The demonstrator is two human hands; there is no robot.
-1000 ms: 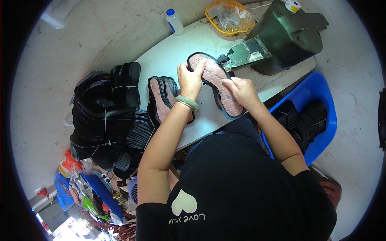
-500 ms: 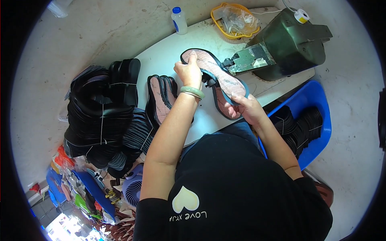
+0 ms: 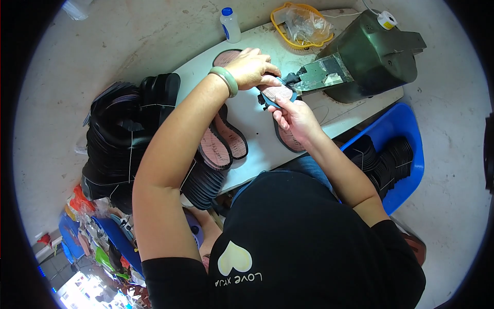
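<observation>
Pink insole (image 3: pixel 275 92) (black-edged) lies gripped by left hand (image 3: pixel 250 68) fingers above, right hand (image 3: pixel 294 114) fingers pinching below.

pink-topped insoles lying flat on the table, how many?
4: one insole held at the machine by the left hand and right hand, one below the right hand, two left of it. Others may be hidden.

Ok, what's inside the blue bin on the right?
The blue bin holds bundles of black soles, stacked on edge and tied together. The person's right forearm and shoulder cover its near left part, so whatever lies there and underneath the bundles cannot be seen.
</observation>
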